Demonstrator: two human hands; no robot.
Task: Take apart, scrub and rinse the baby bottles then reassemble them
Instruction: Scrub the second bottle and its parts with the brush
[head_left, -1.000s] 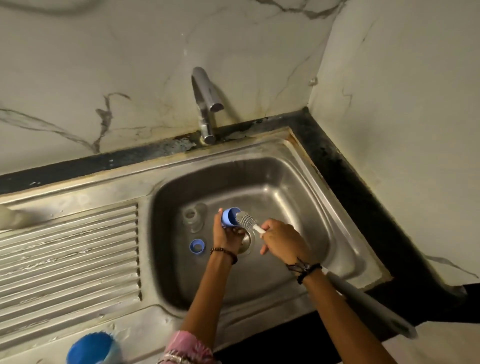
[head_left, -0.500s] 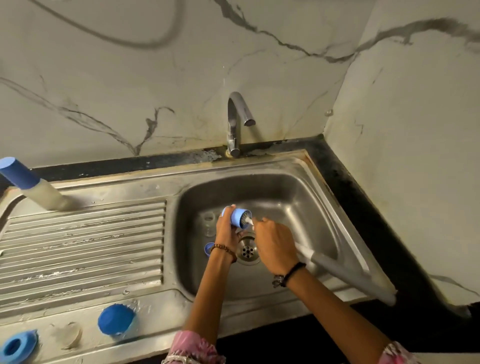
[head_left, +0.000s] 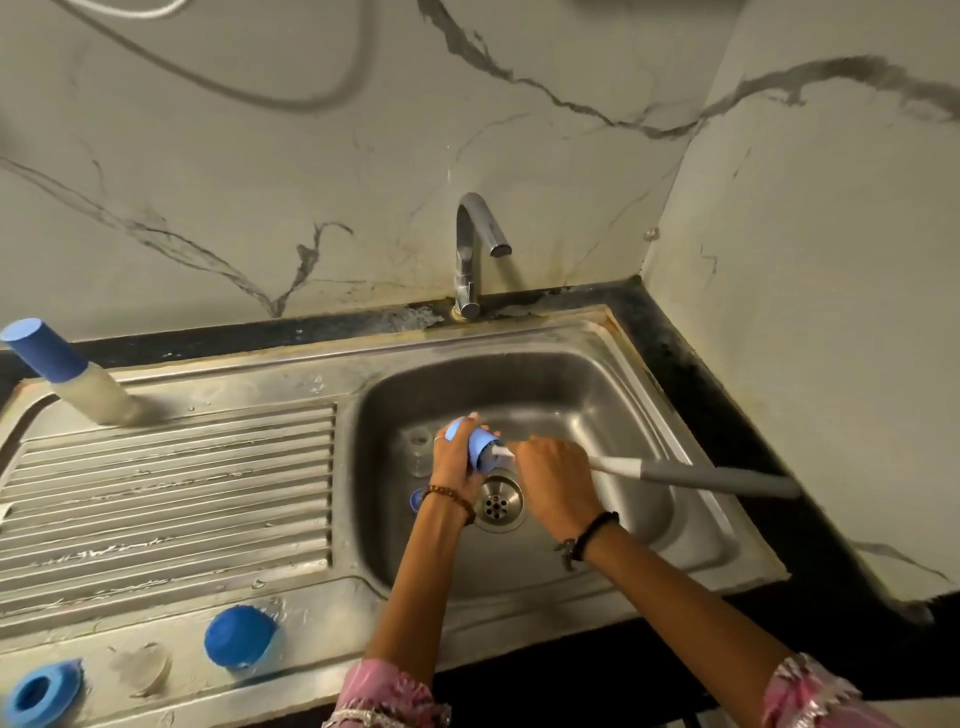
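Note:
Over the sink basin (head_left: 597, 415), my left hand (head_left: 454, 465) grips a blue bottle cap (head_left: 475, 441) on its side. My right hand (head_left: 558, 480) holds the bottle brush (head_left: 696, 475) by its white and grey handle, with the brush head pushed inside the cap. A clear bottle (head_left: 420, 449) stands in the basin behind my left hand. A blue ring (head_left: 415, 500) lies on the basin floor, partly hidden by my left wrist.
A chrome tap (head_left: 470, 254) rises behind the basin; the drain (head_left: 497, 504) is below my hands. On the drainboard (head_left: 171, 493) stands a whole bottle with a blue cap (head_left: 67, 374). Near the front edge lie a blue cap (head_left: 239, 642), a clear teat (head_left: 143, 670) and a blue ring (head_left: 41, 693).
The brush head has gone from the cap's mouth to deep inside it. My view has risen and swung left, bringing the bottle and parts on the drainboard into sight.

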